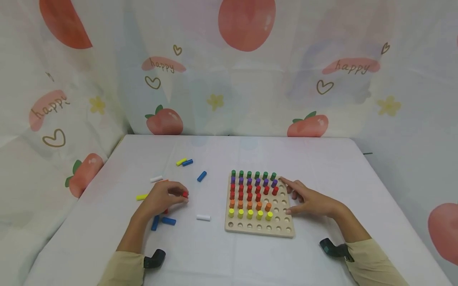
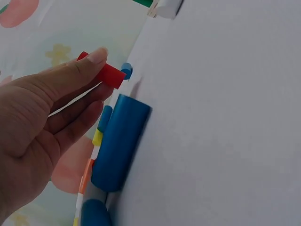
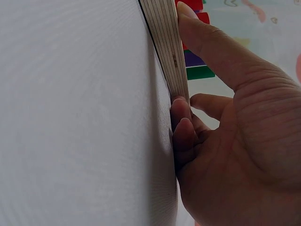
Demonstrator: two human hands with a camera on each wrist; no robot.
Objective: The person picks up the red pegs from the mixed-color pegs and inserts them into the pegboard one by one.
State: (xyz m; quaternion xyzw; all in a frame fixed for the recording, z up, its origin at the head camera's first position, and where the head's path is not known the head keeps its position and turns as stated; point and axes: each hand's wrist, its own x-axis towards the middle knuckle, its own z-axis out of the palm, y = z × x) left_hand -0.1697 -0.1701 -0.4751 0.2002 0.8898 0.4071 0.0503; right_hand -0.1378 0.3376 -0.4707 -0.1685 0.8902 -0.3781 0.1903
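Note:
My left hand [image 1: 165,198] pinches a short red peg [image 2: 113,76] between thumb and fingertips, left of the pegboard. In the left wrist view the peg is held above the table, near a blue peg [image 2: 123,141]. The wooden pegboard [image 1: 229,231] carries rows of green, purple, red, orange and yellow pegs; its front row and right-hand holes are bare. My right hand [image 1: 311,200] rests at the board's right edge. Its thumb [image 3: 207,40] lies on the top near the rim, the index finger reaches toward the back corner, and other fingers touch the side.
Around my left hand lie loose blue pegs [image 1: 169,221], a yellow peg [image 1: 141,197] and a white peg [image 1: 156,179]. Another white peg [image 1: 203,217] is between hand and board. Farther back are yellow [image 1: 181,162] and blue pegs [image 1: 202,176]. Printed cloth hangs behind the table.

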